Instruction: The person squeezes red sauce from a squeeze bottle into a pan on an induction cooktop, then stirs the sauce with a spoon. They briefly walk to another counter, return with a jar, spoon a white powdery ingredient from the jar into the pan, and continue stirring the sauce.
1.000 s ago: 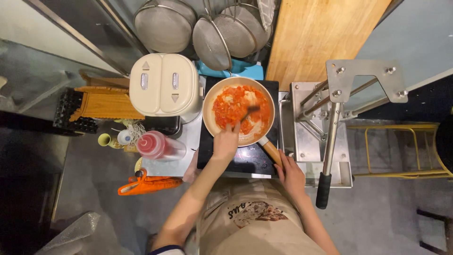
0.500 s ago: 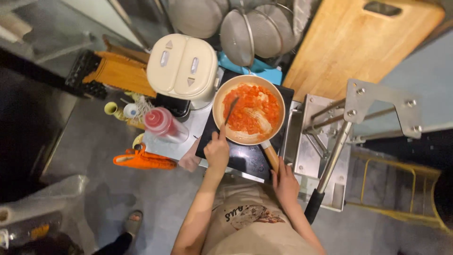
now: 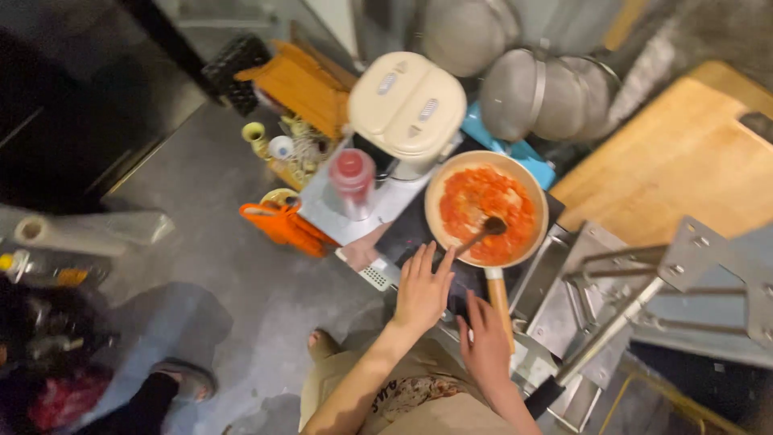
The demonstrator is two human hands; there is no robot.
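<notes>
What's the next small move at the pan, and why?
Probably close the left hand back around the spoon: its fingers are spread open at the handle's end, the spoon lies loose in the red sauce, and the right hand rests by the pan handle.

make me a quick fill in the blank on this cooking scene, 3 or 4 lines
1. The frying pan holds a sauce coloured ____.
2. The dark spoon rests with its bowl inside the ____.
3. The right hand lies next to the pan's wooden ____.
4. The left hand has its fingers spread ____, gripping nothing.

Missing words: red; pan; handle; open
</notes>
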